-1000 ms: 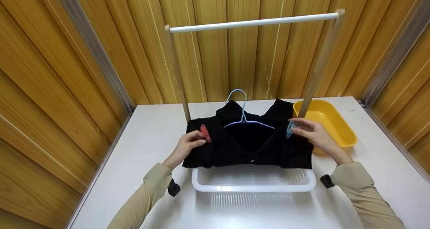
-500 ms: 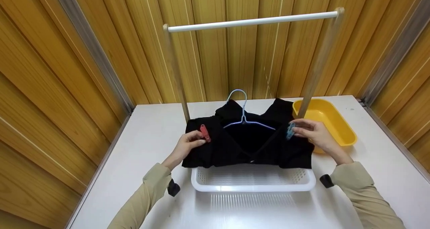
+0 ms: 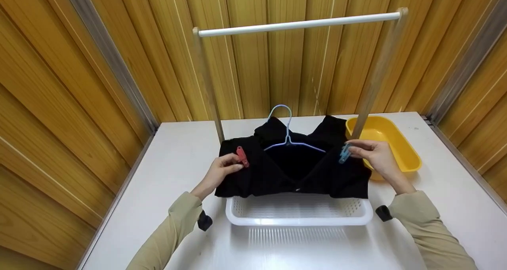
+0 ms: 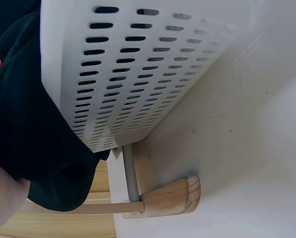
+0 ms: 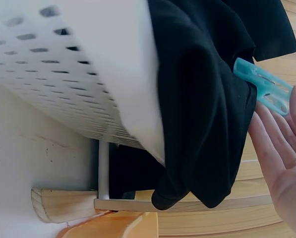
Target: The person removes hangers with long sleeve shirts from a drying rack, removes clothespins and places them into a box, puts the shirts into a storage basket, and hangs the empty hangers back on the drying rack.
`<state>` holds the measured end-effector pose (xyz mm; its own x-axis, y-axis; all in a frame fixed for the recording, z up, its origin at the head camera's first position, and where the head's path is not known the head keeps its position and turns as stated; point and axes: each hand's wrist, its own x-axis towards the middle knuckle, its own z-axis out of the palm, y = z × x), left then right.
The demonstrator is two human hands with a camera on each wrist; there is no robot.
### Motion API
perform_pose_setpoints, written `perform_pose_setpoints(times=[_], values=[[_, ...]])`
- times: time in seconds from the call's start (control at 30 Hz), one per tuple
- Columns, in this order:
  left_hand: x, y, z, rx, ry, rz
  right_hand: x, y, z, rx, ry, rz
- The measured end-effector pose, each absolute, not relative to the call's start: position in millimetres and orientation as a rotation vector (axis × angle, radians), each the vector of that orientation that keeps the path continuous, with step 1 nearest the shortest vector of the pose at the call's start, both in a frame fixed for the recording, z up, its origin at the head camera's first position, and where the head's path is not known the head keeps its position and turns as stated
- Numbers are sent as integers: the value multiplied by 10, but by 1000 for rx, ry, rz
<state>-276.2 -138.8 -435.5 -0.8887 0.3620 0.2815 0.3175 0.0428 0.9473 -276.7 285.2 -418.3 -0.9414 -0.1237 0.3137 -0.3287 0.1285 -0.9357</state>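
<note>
A black V-neck top (image 3: pixel 273 179) lies over the white basket (image 3: pixel 299 221), with a light blue hanger (image 3: pixel 288 139) inside its neckline and the hook standing up. At the top's left side, my left hand (image 3: pixel 222 169) pinches a red clothespin (image 3: pixel 242 157) between thumb and index finger. My right hand (image 3: pixel 378 159) holds a blue clothespin (image 3: pixel 345 153) by its end at the opposite side of the neckline. In the right wrist view, the turquoise-looking clothespin (image 5: pixel 264 85) overlaps the black fabric (image 5: pixel 202 99), thumb against its outer end. Only a red sliver shows in the left wrist view.
Behind the top stands a rack with a white crossbar (image 3: pixel 297 25) and wooden posts (image 3: pixel 376 79). A yellow tub (image 3: pixel 400 151) sits at the back right, beside the right post. Wood-patterned panels (image 3: pixel 285 71) enclose the white table (image 3: pixel 174 159).
The blue clothespin has tilted slightly, its upper end leaning right, as my right hand shifts a little right. My left hand, the red clothespin and the top stay almost still.
</note>
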Motion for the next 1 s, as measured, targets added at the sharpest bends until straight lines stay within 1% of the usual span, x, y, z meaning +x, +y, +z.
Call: perform_pose_setpoints(times=[0.33, 0.4, 0.57, 0.73, 1.0], values=[[-2738, -1384, -4321, 715, 2279, 1982, -2752, 2856, -4169, 302, -2195, 1869], [-2735, -1387, -4322, 704, 2293, 1975, -2703, 2830, -4104, 290, -2188, 1863], [-2732, -1390, -4320, 708, 2307, 1975, -2646, 2807, -4021, 306, -2163, 1847], [-2731, -1392, -4327, 739, 2282, 1983, -2723, 2895, -4137, 323, -2099, 1902], [-2741, -1392, -4339, 698, 2256, 1995, -2733, 2937, -4169, 335, -2067, 1958]])
